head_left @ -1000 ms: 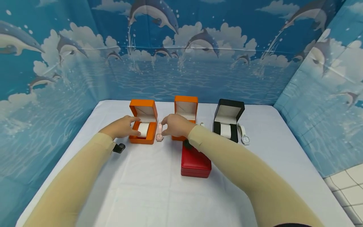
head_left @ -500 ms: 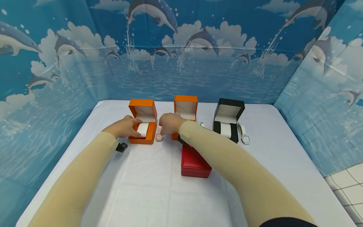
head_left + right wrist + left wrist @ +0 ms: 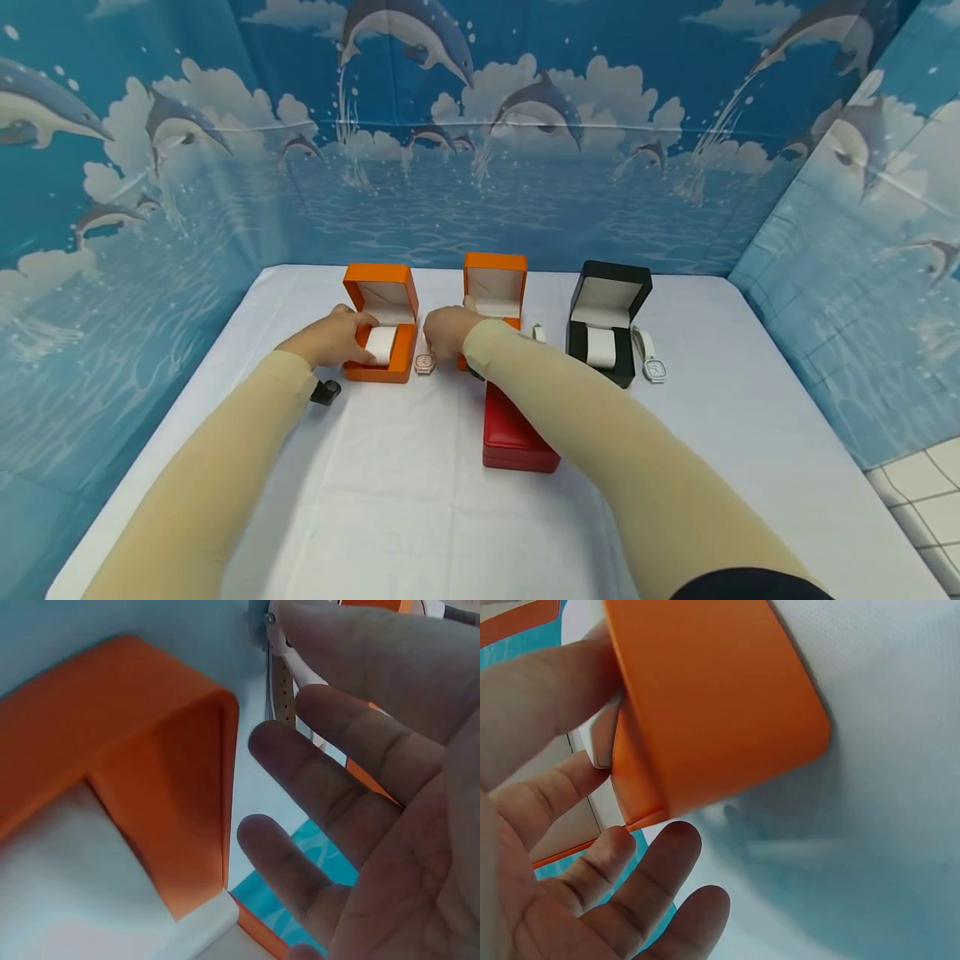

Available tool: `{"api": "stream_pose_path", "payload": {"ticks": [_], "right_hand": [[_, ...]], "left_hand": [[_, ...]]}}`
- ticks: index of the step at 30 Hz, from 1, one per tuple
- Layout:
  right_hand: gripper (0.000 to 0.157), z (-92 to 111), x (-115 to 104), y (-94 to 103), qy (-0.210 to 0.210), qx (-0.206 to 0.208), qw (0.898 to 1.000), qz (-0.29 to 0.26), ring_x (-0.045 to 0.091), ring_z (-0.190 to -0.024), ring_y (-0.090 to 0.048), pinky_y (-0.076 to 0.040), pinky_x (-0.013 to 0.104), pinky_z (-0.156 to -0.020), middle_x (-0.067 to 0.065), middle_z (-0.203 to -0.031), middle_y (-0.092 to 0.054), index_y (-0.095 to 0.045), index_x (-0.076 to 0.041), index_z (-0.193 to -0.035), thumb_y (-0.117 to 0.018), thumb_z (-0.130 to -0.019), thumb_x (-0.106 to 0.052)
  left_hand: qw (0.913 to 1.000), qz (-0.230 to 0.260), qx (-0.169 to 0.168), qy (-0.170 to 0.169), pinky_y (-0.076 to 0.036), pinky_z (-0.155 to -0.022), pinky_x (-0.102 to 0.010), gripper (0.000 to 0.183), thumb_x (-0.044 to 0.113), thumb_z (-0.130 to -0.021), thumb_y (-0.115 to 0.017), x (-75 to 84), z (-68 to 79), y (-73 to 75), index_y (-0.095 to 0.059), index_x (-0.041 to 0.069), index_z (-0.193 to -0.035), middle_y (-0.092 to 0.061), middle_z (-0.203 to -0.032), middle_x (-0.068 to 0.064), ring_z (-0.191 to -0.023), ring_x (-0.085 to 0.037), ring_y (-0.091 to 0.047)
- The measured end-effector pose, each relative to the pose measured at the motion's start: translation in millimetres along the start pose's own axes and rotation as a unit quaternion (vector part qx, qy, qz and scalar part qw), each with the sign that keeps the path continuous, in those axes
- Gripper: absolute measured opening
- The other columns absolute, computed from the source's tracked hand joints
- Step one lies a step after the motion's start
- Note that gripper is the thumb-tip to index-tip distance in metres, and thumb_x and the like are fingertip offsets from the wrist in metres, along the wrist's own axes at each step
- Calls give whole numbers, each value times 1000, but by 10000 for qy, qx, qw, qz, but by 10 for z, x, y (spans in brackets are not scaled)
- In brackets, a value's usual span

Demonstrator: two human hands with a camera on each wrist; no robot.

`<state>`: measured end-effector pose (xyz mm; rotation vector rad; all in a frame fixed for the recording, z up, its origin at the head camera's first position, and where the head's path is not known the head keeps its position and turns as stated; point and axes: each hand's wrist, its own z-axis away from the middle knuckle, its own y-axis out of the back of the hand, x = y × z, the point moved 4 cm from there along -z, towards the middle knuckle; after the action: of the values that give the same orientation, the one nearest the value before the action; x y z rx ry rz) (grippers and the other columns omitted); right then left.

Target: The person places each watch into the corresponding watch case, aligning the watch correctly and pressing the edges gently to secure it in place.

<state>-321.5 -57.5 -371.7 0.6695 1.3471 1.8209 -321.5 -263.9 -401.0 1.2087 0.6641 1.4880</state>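
My left hand [image 3: 333, 335] is at the left open orange watch box [image 3: 378, 375], thumb and index finger pinching the white cushion [image 3: 380, 344] inside it. In the left wrist view, the other fingers spread beside the box wall [image 3: 720, 712]. Between the two orange boxes lies a pink watch [image 3: 424, 363], its strap mostly covered by my right hand [image 3: 447, 331]. The right wrist view shows the perforated strap [image 3: 282, 690] between thumb and index finger, the remaining fingers extended. Below that wrist, the middle orange box [image 3: 150, 712] holds a white cushion [image 3: 75, 877].
A closed red box [image 3: 517, 437] sits under the right forearm. To the right stand an open black watch box [image 3: 615, 275] and a watch with a pale strap [image 3: 654, 369]. Another pale strap [image 3: 537, 332] peeks out behind the right sleeve. A dolphin-print curtain [image 3: 480, 200] backs the white table.
My right hand has moved left and down onto the pink watch's strap, its thumb and index finger closing in. My left hand has shifted slightly right at the cushion.
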Motion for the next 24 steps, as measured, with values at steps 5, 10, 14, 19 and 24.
{"api": "stream_pose_path", "payload": {"ticks": [5,10,14,19,24], "right_hand": [[5,-41,-5,-40,-132,-104,9997,148,25,-96,-58,-26,55,-115,-2,-94,-68,-74,-18,-96,-73,-94,-22],[21,-106,-16,-99,-257,-116,9995,145,27,-102,-60,-22,57,-117,-4,-97,-71,-76,-18,-98,-83,-87,-35],[32,-103,-38,-130,-264,-57,9996,28,30,-109,-62,-18,61,-122,-3,-101,-75,-79,-17,-104,-85,-86,-42],[39,-155,-33,-181,-329,14,9994,-84,29,-112,-65,-15,63,-125,-1,-112,-78,-80,-15,-110,-85,-86,-45],[43,-293,5,-265,-329,66,9993,-148,23,-110,-66,-19,61,-124,-2,-114,-77,-79,-16,-114,-88,-83,-44]], "left_hand": [[10000,18,-5,21,-50,-105,-53,75,42,-90,-83,-4,-6,-6,-51,19,-154,-40,-144,-25,-114,-36,-56],[10000,24,26,16,-51,-105,-54,75,42,-90,-84,-4,-6,-9,-52,19,-154,-39,-145,-25,-114,-36,-57],[10000,73,34,17,-52,-106,-54,74,41,-90,-84,-11,4,-17,-52,19,-153,-39,-145,-25,-114,-36,-57],[9999,125,30,47,-51,-106,-54,74,41,-90,-84,-10,14,-9,-52,20,-154,-39,-145,-24,-115,-36,-56],[9999,145,17,27,-51,-107,-54,73,42,-91,-83,-9,22,-3,-52,20,-154,-38,-145,-23,-116,-36,-56]]}}
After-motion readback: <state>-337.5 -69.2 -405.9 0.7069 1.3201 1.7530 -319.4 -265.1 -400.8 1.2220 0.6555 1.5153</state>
